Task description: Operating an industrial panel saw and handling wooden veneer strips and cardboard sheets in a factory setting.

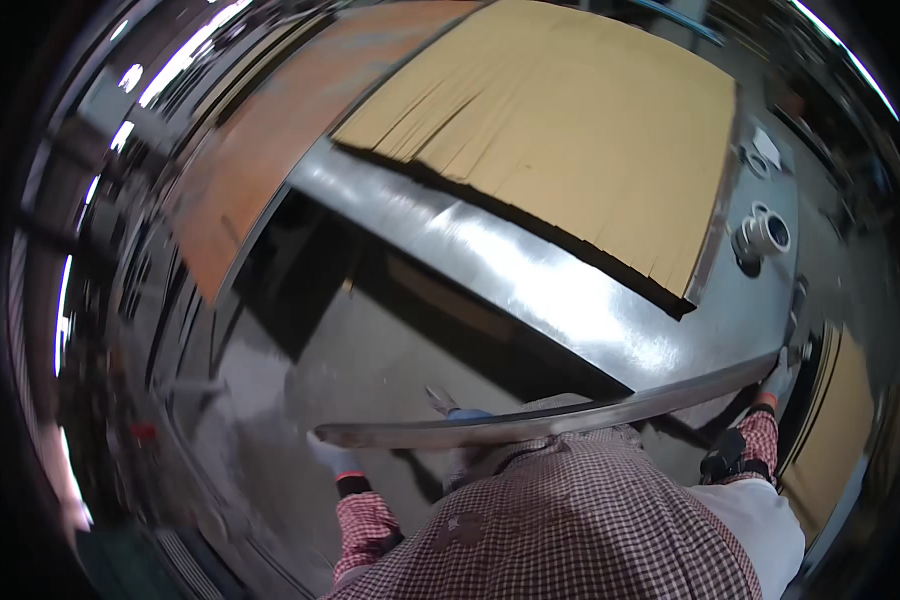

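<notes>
A long, flat metal bar (570, 421) spans in front of my waist, its left end nearer to me and its right end by the table's right corner. My left hand (336, 458), in a pale glove, is closed at the bar's left end, its fingers partly hidden by the bar. At the other end my right hand (781, 376), also gloved, is closed on the bar beside the table edge. The metal-topped table (530, 270) lies ahead, with a thick yellow-tan sheet stack (570, 130) on it.
A rust-brown sheet (250, 150) lies at the table's left. White cylindrical things (765, 234), a ring (757, 165) and white paper (767, 147) sit on the table's right side. More tan sheets (830, 420) stand at my right. Concrete floor (345, 350) shows below the table.
</notes>
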Demonstrator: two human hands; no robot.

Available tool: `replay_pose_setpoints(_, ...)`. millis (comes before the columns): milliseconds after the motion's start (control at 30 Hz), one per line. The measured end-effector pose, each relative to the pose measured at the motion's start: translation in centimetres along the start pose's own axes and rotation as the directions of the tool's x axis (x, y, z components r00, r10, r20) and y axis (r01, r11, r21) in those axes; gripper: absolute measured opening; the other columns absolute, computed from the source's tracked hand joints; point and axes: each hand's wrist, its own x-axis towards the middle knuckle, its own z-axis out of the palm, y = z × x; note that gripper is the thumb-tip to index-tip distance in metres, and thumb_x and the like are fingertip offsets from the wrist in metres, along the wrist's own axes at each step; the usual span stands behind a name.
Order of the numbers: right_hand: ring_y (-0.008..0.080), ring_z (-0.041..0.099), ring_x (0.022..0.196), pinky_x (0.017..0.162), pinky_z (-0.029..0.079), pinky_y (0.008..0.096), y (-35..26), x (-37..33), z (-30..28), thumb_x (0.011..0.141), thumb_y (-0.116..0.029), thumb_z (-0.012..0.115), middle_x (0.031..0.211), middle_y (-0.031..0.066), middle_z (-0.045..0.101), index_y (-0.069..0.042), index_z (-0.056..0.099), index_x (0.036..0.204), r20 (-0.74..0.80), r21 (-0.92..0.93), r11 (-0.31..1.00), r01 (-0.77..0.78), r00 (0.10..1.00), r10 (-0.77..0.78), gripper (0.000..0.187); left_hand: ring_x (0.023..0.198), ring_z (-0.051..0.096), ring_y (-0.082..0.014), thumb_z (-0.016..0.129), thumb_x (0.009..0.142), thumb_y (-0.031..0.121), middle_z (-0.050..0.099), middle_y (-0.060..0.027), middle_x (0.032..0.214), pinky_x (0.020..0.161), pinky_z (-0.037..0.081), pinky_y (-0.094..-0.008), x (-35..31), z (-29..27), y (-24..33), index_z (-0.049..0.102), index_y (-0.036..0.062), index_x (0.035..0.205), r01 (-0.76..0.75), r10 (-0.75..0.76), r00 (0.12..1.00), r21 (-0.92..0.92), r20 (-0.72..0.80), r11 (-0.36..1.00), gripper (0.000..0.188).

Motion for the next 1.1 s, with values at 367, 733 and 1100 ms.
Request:
replay_pose_setpoints(367, 0.0258, 0.059, 0.074, 0.061, 0.054, 0.0407, 0.2, 9.3, 3.8, 0.069, -0.014, 0.069, 0.083, 0.0169, 0.059, 0.016, 0.059, 0.09, 0.25, -0.266, 0.964, 0.021, 0.967, 0.048, 0.038, 0.054, 0.048, -0.0119, 0.048, 0.095, 0.031, 0.054, -0.0014, 0.068, 0.049, 0.04, -0.0288, -45.6, -5.3, -4.5, 0.061, -0.0027, 0.087, 0.127, -0.315, 0.822, 0.387, 0.475, 0.913, 0.037)
replay_pose_setpoints(733, 0.0312, 0.06, 0.091, 0.085, 0.046, 0.0381, -0.1, 7.2, 5.5, 0.074, -0.031, 0.071, 0.103, 0.0253, 0.062, 0.017, 0.058, 0.1, 0.409, -0.255, 0.918, 0.303, 0.894, -0.181, 0.056, 0.072, 0.052, -0.0101, 0.054, 0.09, 0.015, 0.057, -0.0027, 0.08, 0.066, 0.045, -0.0279, -59.6, -4.4, 2.0, 0.059, 0.0028, 0.086, -0.269, 0.171, 0.944, 0.363, 0.281, 0.892, 0.014)
replay_pose_setpoints(1100, 0.0185, 0.056, 0.105, 0.094, 0.041, 0.0311, -3.6, 18.6, -17.5, 0.088, -0.025, 0.057, 0.111, 0.0077, 0.062, -0.003, 0.062, 0.11, 0.877, 0.026, 0.872, 0.489, -0.429, 0.214, 0.031, 0.084, 0.059, -0.0271, 0.061, 0.082, 0.018, 0.061, -0.0127, 0.091, 0.073, 0.048, -0.0342, -93.2, 27.7, -3.9, 0.063, 0.0041, 0.092, -0.577, 0.124, -0.097, -0.158, 0.987, 0.801, 0.017)
